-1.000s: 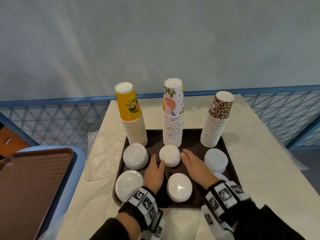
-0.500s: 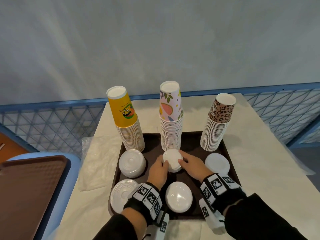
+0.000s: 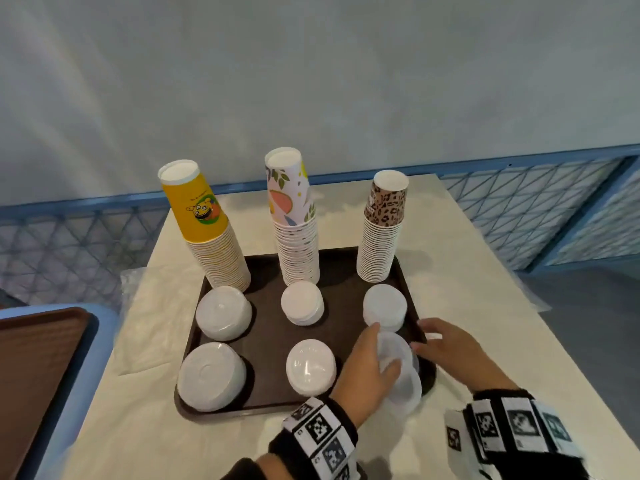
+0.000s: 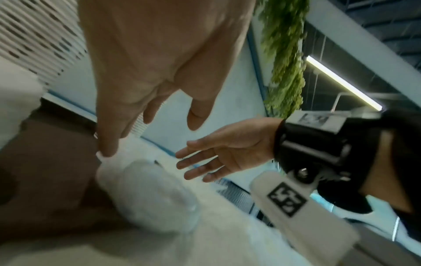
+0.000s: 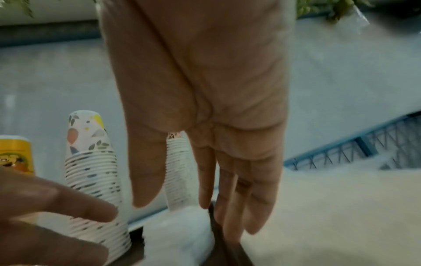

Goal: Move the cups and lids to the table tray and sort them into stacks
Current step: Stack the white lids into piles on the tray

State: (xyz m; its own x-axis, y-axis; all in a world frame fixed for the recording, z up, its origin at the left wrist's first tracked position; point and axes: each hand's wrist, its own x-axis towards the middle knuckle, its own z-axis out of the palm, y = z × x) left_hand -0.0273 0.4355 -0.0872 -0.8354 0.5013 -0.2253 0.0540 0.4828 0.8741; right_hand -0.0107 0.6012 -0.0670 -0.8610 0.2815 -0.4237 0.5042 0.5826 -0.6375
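Note:
A dark brown tray (image 3: 263, 327) on the table holds three upside-down cup stacks along its back: yellow (image 3: 207, 230), floral (image 3: 294, 220) and leopard-print (image 3: 382, 230). Several stacks of white and clear lids stand in front of them. The front right stack of clear lids (image 3: 401, 372) leans toward the tray's corner. My left hand (image 3: 381, 348) touches its left side with straight fingers, also seen in the left wrist view (image 4: 148, 138). My right hand (image 3: 424, 341) is open just right of that stack, at the tray's right rim (image 5: 216, 228).
A second brown tray (image 3: 31, 375) lies on a blue surface at the left. Crumpled clear plastic (image 3: 138, 306) lies on the table left of the tray. Blue lattice railing (image 3: 536, 209) runs behind and to the right of the table.
Both hands left the middle back lid stack and moved right and nearer, to the front right clear lid stack. That stack now leans.

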